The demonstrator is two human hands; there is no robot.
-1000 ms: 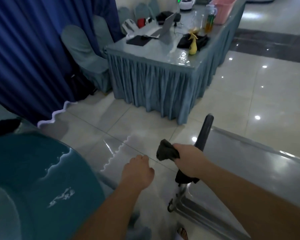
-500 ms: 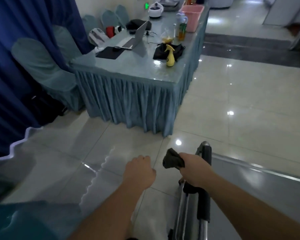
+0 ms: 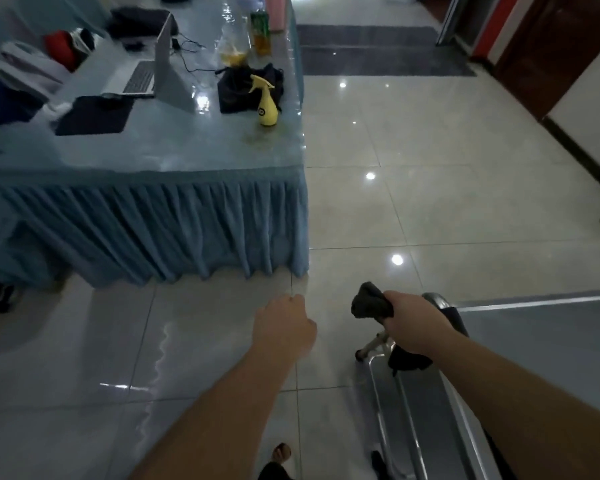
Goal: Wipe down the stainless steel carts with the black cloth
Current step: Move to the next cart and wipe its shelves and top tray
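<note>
Down at the lower right, the black cloth (image 3: 371, 301) is bunched in the right hand (image 3: 414, 323), which is closed around it and, as far as can be judged, around the dark handle (image 3: 456, 322) of the stainless steel cart (image 3: 541, 344) as well; a wad of the cloth sticks out to the left of the fist. Holding both together looks like a way to steer or steady the cart without putting the cloth down, so wiping itself seems not yet under way on the top. The cart's flat steel top runs off the right edge, and its lower rails (image 3: 406, 410) slope toward the bottom of the view.

To the left of the cloth, well clear of the cart, the left hand (image 3: 284, 327) hangs over the tiled floor (image 3: 465, 202) with the fingers curled into a loose fist, holding nothing that can be seen. Farther out stands a table (image 3: 174, 157) with a pleated blue skirt, and on it a yellow spray bottle (image 3: 267, 105), an open laptop (image 3: 149, 71) and a dark bag, perhaps kept there as cleaning supplies within reach.

Much of the cart is cut off, its wheels hardly visible, and the right fingers under the handle are hidden. Dim light and blur make the far table clutter hard to name.
</note>
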